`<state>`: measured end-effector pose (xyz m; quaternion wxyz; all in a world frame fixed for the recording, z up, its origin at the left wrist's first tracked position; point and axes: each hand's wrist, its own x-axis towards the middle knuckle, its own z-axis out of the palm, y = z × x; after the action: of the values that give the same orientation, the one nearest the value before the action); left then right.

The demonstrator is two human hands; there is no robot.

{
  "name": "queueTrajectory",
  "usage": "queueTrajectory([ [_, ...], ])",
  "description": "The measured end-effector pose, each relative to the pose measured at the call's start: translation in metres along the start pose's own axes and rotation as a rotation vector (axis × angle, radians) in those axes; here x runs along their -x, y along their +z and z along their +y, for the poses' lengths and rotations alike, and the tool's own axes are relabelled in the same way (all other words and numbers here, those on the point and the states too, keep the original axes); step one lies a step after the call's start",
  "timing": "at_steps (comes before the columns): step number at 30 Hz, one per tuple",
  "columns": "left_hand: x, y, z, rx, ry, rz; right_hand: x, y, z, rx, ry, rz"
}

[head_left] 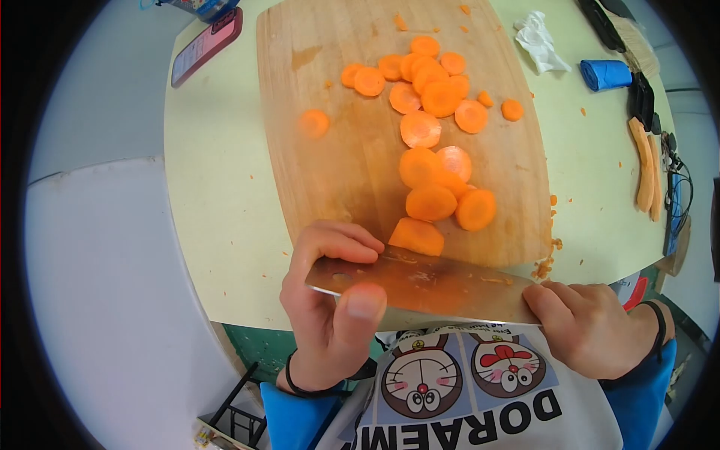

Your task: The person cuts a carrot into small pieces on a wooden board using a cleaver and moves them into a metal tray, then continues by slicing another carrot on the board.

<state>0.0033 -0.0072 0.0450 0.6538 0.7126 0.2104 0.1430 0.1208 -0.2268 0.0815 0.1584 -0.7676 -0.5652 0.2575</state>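
My right hand (pixel 581 326) is closed round the handle end of a wide-bladed kitchen knife (pixel 442 286), which lies across the front of the cutting board with its flat face up. At the blade's far end is my left hand (pixel 326 300), its fingers curled along the far side and its thumb at the near side. Small carrot scraps cling to the blade. Just beyond it sits a thick carrot piece (pixel 417 236), partly covered by the blade. Several carrot slices (pixel 431 202) trail away from there across the wooden cutting board (pixel 337 172).
A phone (pixel 207 46) lies at the table's far left. On the right are a crumpled tissue (pixel 540 43), a blue roll (pixel 606 74) and long peeled pale-orange pieces (pixel 643 165). Orange scraps (pixel 546 262) line the board's right edge. The pale table (pixel 214 180) ends near my body.
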Motion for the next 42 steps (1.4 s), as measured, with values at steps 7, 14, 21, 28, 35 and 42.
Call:
queueTrajectory([
  [7,-0.003,0.003,-0.005,0.006,-0.004,0.001,-0.003,-0.003,0.001,-0.03,0.029,-0.046],
  [14,0.012,0.013,-0.042,-0.021,0.479,0.611,-0.003,-0.004,-0.002,-0.027,0.035,-0.054],
  [21,0.032,0.034,-0.068,-0.612,0.232,0.143,0.001,0.004,-0.003,0.014,0.053,-0.042],
  [28,0.032,0.029,-0.073,-0.907,0.458,0.036,-0.003,0.001,-0.011,0.036,0.063,-0.054],
  [35,0.025,0.03,-0.067,-0.897,0.44,0.032,-0.02,0.007,-0.012,0.065,0.06,-0.054],
  [42,0.024,0.032,-0.061,-0.899,0.429,0.075,-0.027,0.001,-0.017,0.032,0.057,-0.074],
])
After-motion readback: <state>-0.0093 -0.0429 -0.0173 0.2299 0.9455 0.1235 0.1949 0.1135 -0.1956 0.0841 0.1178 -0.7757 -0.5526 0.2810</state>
